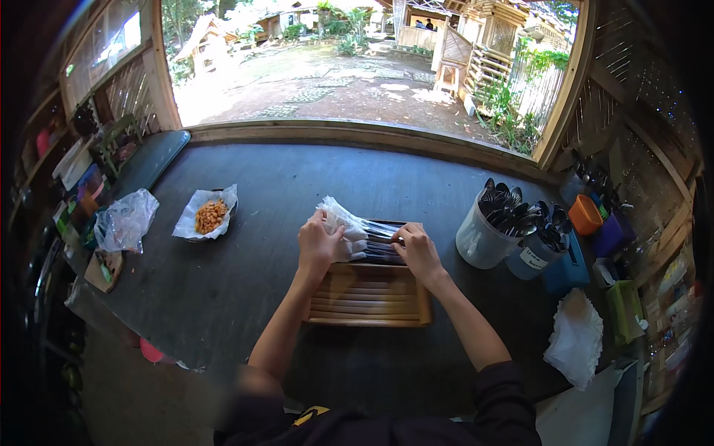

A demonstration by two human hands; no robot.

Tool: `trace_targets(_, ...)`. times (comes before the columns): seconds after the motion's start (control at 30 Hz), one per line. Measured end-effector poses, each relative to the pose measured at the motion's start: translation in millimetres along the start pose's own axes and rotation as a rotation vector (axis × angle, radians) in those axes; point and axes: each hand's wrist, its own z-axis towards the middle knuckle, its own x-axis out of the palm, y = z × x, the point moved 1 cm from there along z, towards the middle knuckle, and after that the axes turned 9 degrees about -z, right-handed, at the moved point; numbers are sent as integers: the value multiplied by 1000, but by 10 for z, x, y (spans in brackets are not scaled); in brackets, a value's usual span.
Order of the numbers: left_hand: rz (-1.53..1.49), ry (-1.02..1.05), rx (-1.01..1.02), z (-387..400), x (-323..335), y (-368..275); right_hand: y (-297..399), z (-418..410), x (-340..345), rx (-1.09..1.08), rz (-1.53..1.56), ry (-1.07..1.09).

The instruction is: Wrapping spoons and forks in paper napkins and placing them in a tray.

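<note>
Before me on the dark table (251,301) stands a slatted wooden box (365,304). In its far part lie several pieces of dark cutlery (382,250), their left ends wrapped in white paper napkins (348,226). My left hand (319,245) grips the napkins at the left end, thumb and fingers around the paper. My right hand (417,250) has its fingertips at the cutlery's bare right ends; whether they grip a piece or only touch it, I cannot tell.
At right, a white bucket (479,245) and a smaller tub (532,259) hold spoons and forks. White napkins (574,340) lie near the right edge. On the left are a paper-lined dish (231,217) of orange-brown food and a plastic bag (128,220).
</note>
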Motion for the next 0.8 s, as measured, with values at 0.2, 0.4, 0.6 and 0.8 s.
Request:
trace_targets(0.2, 43, 10, 56, 3, 60, 58, -74, 54, 94, 41, 50, 113)
trace_targets(0.4, 259, -135, 249, -148, -74, -98, 61, -63, -120, 51, 111, 36)
trace_targets(0.6, 61, 85, 243, -822, -284, -777, 241, -959, -992, 7, 109, -42)
trace_targets(0.8, -22, 272, 232, -1887, 15, -1318, 146, -2287, -1510, 287, 17, -175)
